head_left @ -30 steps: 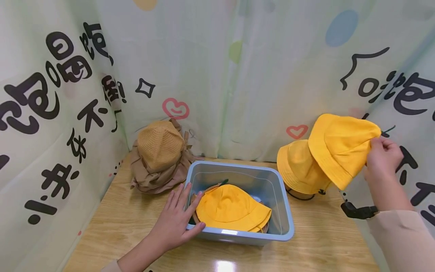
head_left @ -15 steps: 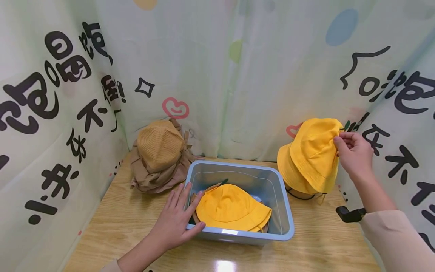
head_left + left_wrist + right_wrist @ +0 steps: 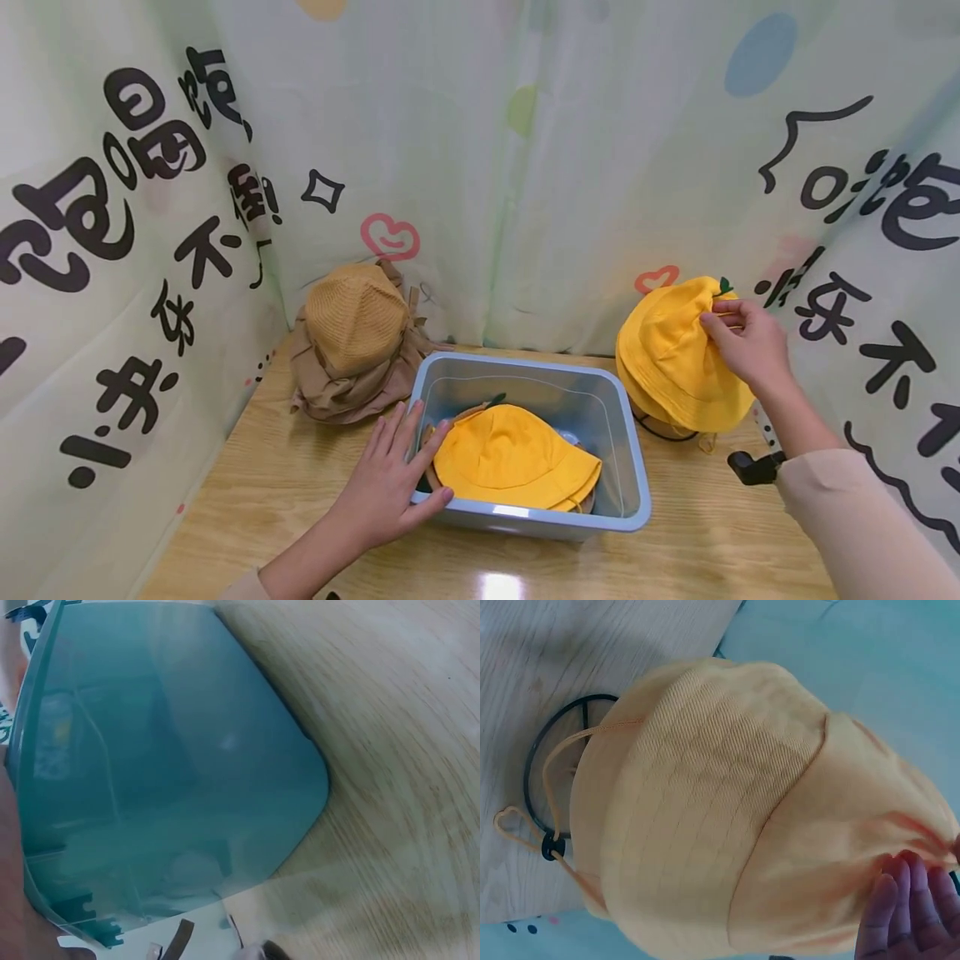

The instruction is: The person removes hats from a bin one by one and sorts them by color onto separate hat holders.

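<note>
In the head view my right hand pinches the crown of a yellow bucket hat near its green leaf tip. This hat lies over another yellow hat at the back right. Beneath them, the right wrist view shows part of a black wire stand and a drawstring with a black toggle. My left hand rests with spread fingers on the left rim of a blue plastic bin. Inside the bin is a yellow hat, partly covering brownish things. The bin's outer wall fills much of the left wrist view.
At the back left, a tan woven hat sits on top of brown cloth hats. A printed curtain stands behind and on both sides of the wooden table.
My right hand has moved left and lowered the yellow hat from the right onto the other yellow hat. My left hand has stayed on the bin rim.
</note>
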The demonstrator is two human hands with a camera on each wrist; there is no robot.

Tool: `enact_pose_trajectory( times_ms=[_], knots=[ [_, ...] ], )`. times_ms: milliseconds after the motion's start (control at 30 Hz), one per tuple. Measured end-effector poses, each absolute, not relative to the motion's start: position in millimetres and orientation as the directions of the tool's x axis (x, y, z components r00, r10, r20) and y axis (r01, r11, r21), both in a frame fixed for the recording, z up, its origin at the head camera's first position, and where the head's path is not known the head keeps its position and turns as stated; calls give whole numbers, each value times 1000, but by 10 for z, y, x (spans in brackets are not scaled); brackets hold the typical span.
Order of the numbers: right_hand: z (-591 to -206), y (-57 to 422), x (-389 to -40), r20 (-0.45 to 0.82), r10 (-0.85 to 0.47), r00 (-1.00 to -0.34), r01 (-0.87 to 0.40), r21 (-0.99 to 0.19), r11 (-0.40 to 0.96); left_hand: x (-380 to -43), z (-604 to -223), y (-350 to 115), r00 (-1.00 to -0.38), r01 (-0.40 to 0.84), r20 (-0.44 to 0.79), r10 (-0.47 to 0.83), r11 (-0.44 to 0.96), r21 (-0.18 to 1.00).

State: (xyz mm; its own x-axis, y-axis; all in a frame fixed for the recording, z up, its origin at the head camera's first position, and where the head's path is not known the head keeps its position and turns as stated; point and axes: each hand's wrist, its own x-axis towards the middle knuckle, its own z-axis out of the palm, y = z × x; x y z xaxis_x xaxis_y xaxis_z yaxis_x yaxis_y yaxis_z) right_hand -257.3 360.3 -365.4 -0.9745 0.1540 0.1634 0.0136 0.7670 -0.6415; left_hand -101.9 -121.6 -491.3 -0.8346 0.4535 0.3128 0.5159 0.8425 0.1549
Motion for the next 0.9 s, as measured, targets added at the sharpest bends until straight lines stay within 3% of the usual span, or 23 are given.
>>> enact_pose_trajectory(
  times_ms=[233,433,567,900],
  knots=[
    [-3679,3827,-2467,295,175,-939,-41,-603,796,-1071,-4716,-1126,-808,554,358,468,811,188],
    [-3773,4009,-2509,269,53,-962,-132,-622,772,-1334,-4303,-675,-678,682,542,496,700,213],
    [-3838,4051,-2560,230,-22,-973,-166,-627,761,-1596,-4064,-212,-625,748,588,513,609,263],
    [-3989,4021,-2650,241,-58,-969,-207,-657,725,-2199,-3814,806,-727,685,437,530,610,398]
  ],
)
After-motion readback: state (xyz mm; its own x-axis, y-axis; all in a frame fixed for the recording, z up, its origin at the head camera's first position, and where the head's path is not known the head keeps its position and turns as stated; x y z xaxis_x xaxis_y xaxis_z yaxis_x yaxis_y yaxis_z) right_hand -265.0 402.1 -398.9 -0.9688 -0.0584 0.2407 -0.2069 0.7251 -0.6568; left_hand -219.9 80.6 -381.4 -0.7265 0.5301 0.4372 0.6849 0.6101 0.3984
